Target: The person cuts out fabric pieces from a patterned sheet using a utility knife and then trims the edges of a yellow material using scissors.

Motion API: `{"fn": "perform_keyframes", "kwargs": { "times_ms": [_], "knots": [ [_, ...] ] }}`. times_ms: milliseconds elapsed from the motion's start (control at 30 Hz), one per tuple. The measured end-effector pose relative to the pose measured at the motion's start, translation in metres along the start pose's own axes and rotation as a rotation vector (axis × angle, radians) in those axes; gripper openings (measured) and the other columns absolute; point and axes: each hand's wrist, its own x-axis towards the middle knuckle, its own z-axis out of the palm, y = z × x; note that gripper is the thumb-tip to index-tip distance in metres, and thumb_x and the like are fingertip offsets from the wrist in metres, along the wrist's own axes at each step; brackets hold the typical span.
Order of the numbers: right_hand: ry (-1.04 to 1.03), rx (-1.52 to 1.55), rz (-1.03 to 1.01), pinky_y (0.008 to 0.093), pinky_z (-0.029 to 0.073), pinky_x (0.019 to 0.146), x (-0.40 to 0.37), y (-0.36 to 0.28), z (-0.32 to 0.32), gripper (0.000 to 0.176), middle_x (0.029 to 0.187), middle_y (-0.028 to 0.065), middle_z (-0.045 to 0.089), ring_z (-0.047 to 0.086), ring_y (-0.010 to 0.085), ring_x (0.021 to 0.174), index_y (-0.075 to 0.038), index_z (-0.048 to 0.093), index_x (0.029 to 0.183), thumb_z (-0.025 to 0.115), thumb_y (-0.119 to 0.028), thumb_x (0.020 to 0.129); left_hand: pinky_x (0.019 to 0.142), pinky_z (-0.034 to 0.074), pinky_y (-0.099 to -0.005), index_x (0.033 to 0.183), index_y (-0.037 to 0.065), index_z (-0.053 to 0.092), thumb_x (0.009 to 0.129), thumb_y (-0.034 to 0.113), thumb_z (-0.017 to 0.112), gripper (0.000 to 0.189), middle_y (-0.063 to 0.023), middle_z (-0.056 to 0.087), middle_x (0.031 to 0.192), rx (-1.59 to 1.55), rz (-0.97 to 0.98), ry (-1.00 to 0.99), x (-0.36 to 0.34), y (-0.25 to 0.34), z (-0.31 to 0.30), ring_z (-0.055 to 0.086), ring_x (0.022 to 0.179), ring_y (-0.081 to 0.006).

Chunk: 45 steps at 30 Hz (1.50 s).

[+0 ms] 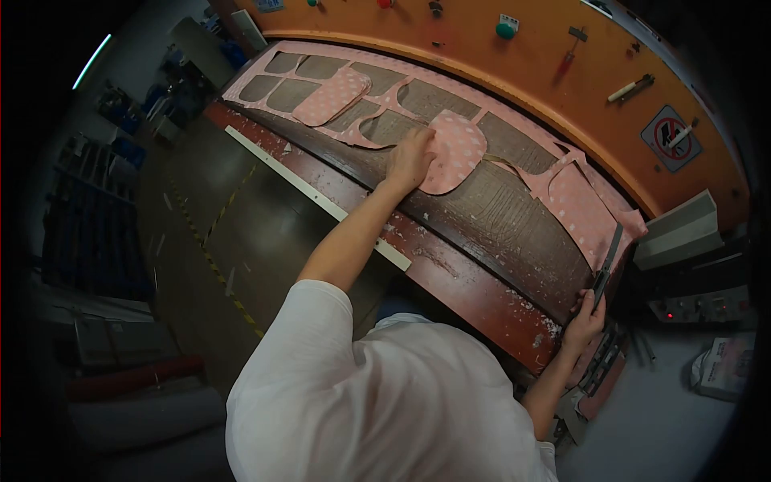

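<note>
My left hand grips the left edge of a rounded pink piece of polka-dot sheet material, its fingers curled over it. A second stack of cut pink pieces lies farther left on the worn board. Around them spreads a pink leftover sheet with cut-out holes. At the board's right end, my right hand is closed around the dark handle of a long-bladed knife. The blade points up and away, beside the folded right end of the pink sheet.
An orange machine panel with buttons and hanging tools rises behind the board. Scraps litter the reddish front ledge, which carries a pale strip. A control box with a red light stands right. Yellow-black tape marks the floor.
</note>
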Motion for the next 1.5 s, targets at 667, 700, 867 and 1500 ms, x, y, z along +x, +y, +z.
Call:
{"fn": "perform_keyframes", "kwargs": {
  "times_ms": [667,700,867,1500],
  "knots": [
    [0.303,-0.224,0.084,0.0207,0.038,0.056,0.004,0.0,0.019,0.026,0.08,-0.004,0.063,0.05,0.0026,0.065,-0.006,0.067,0.103,0.058,-0.031,0.103,0.085,0.054,-0.0455,0.114,0.013,0.072,0.088,0.02,0.07,0.027,-0.011,0.072,0.113,0.246,-0.052,0.047,0.133,-0.302,-0.16,0.069,0.1,-0.0347],
    [0.307,-0.219,0.126,0.0207,0.038,0.056,0.005,0.001,0.015,0.026,0.08,-0.0041,0.063,0.05,0.0025,0.065,-0.006,0.067,0.102,0.059,-0.031,0.103,0.085,0.054,-0.0454,0.114,0.013,0.072,0.088,0.02,0.07,0.027,-0.0116,0.072,0.111,0.211,-0.064,0.051,0.131,-0.311,-0.152,0.069,0.1,-0.0347],
    [0.372,-0.23,0.097,0.0211,0.031,0.046,0.009,0.009,0.016,0.027,0.071,-0.0061,0.059,0.044,0.0021,0.053,-0.01,0.066,0.094,0.061,-0.036,0.101,0.085,0.054,-0.0447,0.113,0.012,0.073,0.089,0.02,0.07,0.026,-0.0131,0.073,0.11,0.096,-0.115,0.078,0.144,-0.326,-0.145,0.069,0.101,-0.0343],
    [0.45,-0.2,0.077,0.0237,0.038,0.06,-0.001,-0.011,0.034,0.03,0.082,-0.0057,0.064,0.048,0.0037,0.068,-0.004,0.07,0.103,0.062,-0.033,0.101,0.081,0.049,-0.0411,0.092,0.005,0.073,0.086,0.012,0.07,0.01,-0.0104,0.065,0.092,0.008,0.45,0.022,0.148,-0.147,-0.096,0.061,0.089,-0.0331]
  ]
}}
